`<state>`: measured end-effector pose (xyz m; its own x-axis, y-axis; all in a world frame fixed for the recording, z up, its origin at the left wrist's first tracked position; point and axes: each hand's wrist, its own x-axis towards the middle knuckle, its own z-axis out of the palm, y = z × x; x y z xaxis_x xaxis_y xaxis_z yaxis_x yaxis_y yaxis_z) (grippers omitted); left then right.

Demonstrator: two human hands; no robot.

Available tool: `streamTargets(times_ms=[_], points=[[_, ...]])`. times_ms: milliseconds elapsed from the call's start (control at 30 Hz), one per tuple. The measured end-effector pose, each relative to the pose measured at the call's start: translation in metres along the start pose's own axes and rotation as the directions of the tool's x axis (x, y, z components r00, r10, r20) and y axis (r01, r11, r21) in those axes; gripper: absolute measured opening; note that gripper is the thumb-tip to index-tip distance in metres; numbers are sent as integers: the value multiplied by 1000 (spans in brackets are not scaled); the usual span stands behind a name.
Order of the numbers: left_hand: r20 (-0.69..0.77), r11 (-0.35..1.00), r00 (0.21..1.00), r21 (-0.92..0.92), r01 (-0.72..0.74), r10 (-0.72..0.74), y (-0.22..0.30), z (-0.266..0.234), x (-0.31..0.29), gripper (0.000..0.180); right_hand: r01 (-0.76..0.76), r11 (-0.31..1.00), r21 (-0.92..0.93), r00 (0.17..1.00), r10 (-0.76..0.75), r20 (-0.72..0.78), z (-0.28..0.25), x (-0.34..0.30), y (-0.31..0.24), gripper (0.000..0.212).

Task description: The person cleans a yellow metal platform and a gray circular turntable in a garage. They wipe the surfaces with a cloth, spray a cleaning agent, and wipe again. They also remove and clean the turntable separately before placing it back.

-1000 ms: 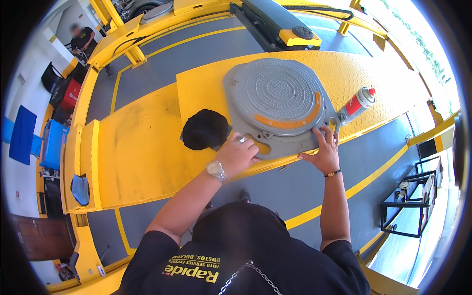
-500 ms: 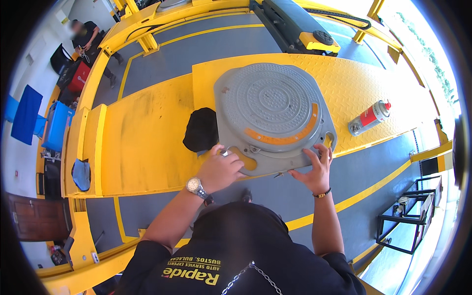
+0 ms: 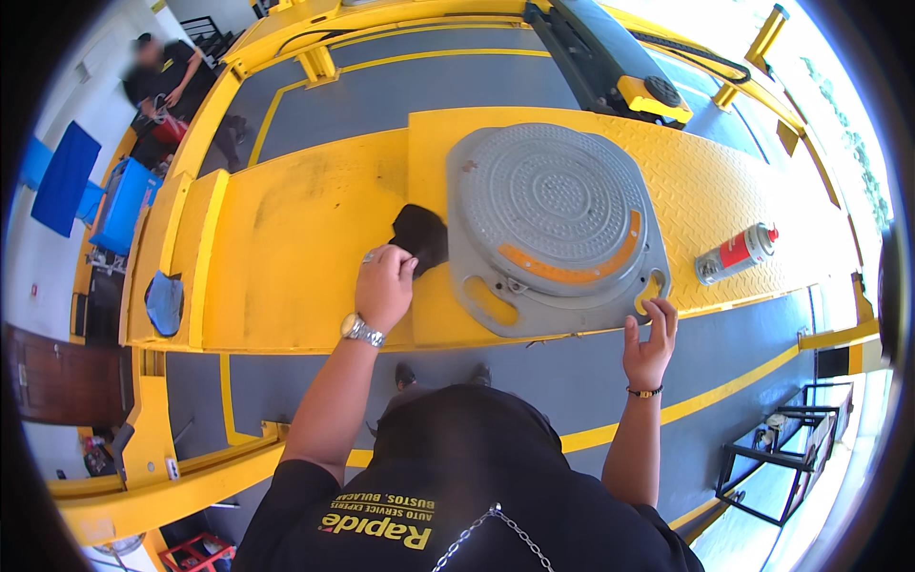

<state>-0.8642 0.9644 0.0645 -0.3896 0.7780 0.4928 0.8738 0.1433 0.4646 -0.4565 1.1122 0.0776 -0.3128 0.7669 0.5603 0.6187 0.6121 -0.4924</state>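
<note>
A grey turn plate with a round ribbed disc and a curved orange scale lies on the yellow lift runway. Against its left side sits a crumpled black cloth. My left hand is at the cloth's lower left edge, thumb and fingers pinched together on it; the palm hides part of the cloth. At the plate's near right corner, beside the cut-out handle, my right hand has its fingers apart and holds nothing. Whether its fingertips touch the plate I cannot tell.
A spray can with a red cap lies on the tread plate to the right. A blue cloth hangs at the runway's left end. Another person stands far left. A black metal frame is at lower right.
My left hand has left the turn plate's near left handle and moved left to the black cloth. My right hand has loosened from the plate's near edge. The view has shifted slightly.
</note>
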Motion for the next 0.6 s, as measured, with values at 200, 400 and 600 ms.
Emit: streamTargets(times_ms=[200, 400, 600], points=[[-110, 996, 991, 38, 76, -71, 8, -27, -28, 12, -64, 989, -137, 961, 25, -274, -41, 4, 32, 24], [-234, 941, 912, -131, 314, -337, -20, -97, -15, 17, 188, 950, -248, 980, -163, 116, -32, 2, -18, 57], [-17, 975, 986, 148, 167, -167, -26, -97, -35, 21, 308, 926, -216, 913, -225, 340, -18, 28, 8, 75]])
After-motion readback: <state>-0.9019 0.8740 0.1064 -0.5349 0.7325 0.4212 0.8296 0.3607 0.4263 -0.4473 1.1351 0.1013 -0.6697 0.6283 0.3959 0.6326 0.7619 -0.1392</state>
